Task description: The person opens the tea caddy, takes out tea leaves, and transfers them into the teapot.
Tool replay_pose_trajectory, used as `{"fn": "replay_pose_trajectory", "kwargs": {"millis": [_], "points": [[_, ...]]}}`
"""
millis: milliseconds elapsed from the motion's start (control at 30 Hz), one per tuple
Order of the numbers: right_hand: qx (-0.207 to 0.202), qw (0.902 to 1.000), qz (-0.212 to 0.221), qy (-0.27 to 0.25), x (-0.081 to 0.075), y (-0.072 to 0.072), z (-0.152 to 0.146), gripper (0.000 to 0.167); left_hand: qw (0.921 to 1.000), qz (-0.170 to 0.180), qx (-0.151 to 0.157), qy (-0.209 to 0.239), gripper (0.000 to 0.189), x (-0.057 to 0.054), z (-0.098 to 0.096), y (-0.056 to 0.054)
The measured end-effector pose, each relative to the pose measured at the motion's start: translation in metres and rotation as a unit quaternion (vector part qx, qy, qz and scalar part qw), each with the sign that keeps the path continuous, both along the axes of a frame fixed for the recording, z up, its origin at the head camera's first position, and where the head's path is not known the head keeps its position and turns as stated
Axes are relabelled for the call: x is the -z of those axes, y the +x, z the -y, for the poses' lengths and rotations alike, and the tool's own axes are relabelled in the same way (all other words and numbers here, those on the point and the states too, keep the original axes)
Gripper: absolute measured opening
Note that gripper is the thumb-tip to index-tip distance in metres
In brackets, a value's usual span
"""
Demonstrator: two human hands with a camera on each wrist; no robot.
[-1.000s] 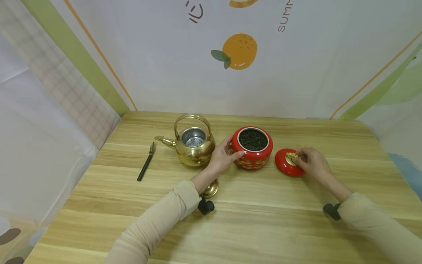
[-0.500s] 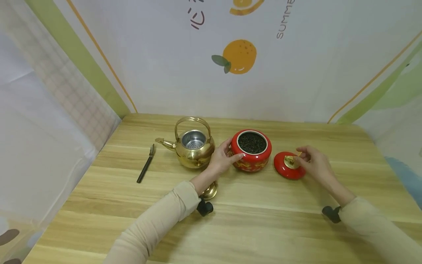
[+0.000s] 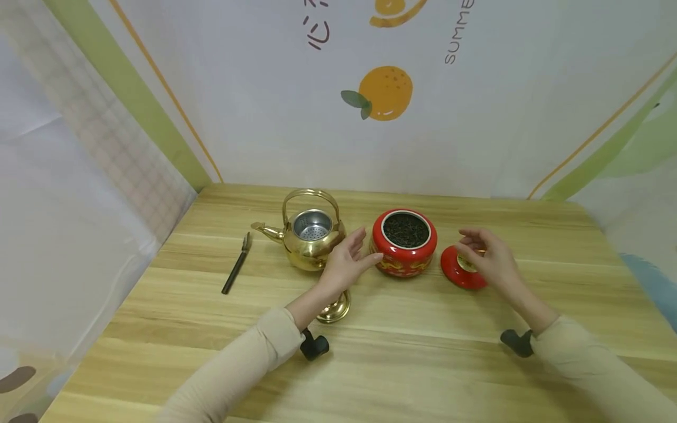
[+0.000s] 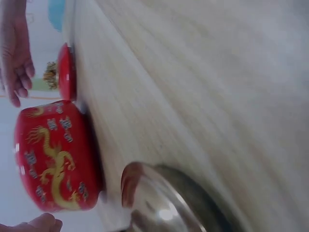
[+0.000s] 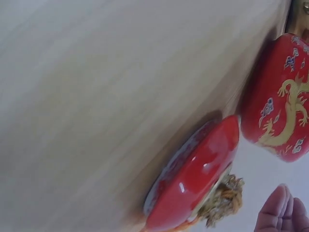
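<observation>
A red jar (image 3: pixel 404 264) with gold dragons stands uncovered, filled with dark tea leaves (image 3: pixel 406 229). Just left of it is my left hand (image 3: pixel 341 267), thumb and fingers spread and holding nothing; the thumb tip overlaps the jar's side in the head view. The jar's red lid (image 5: pixel 203 169) lies on the table to the right, its tufted knob (image 5: pixel 224 198) facing up. Over this lid hovers my right hand (image 3: pixel 494 261), fingers loosely bent, apart from the knob in the left wrist view. The hand covers part of the lid in the head view.
A brass teapot (image 3: pixel 309 252) with a steel strainer (image 3: pixel 312 225) sits left of the jar, spout leftward. Its brass lid (image 3: pixel 338 308) rests in front, partly behind my left wrist. A slim black-handled tool (image 3: pixel 236 267) lies farther left. A printed cloth (image 3: pixel 296 141) hangs behind the table.
My left hand has let go of the jar and drawn back to the left. My right hand has released the lid's knob and lifted slightly to the left. Jar and lid stay put.
</observation>
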State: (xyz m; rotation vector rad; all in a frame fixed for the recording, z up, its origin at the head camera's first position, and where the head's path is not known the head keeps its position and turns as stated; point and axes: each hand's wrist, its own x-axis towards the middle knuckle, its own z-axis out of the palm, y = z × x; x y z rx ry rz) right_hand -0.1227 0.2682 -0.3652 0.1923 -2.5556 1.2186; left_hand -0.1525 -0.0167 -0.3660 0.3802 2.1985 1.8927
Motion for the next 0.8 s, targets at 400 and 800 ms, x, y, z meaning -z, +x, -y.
{"fn": "replay_pose_trajectory", "kwargs": {"millis": [400, 800], "points": [[-0.072, 0.9929, 0.057, -0.076, 0.003, -0.016, 0.022, 0.054, 0.9995, -0.004, -0.014, 0.028, 0.055, -0.009, 0.063, 0.032], [-0.117, 0.9822, 0.124, -0.079, 0.008, -0.029, 0.030, 0.079, 0.9891, -0.010, -0.119, -0.086, 0.048, -0.006, 0.146, 0.034]]}}
